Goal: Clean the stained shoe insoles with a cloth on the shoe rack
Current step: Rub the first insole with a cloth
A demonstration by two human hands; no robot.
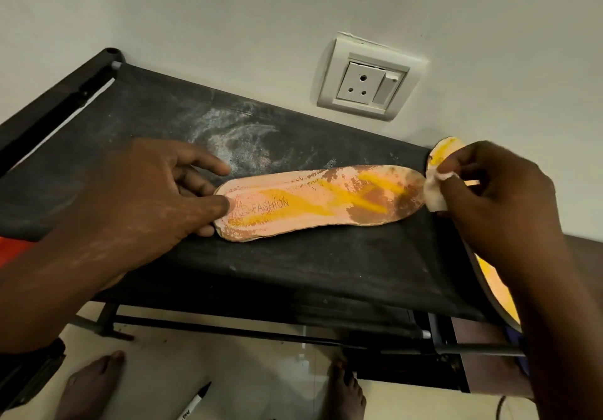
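The left hand (156,188) presses insole (319,201); right hand (496,197) pinches cloth (434,191) at its toe.

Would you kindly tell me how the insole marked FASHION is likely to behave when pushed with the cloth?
The insole looks thin and flat, so probably light and floppy. It would likely slide on the rack's fabric shelf; the left hand pressing its heel end suggests that.

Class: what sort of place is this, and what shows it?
Probably a room in a home: a fabric shoe rack against a wall, a power socket, bare feet on the floor.
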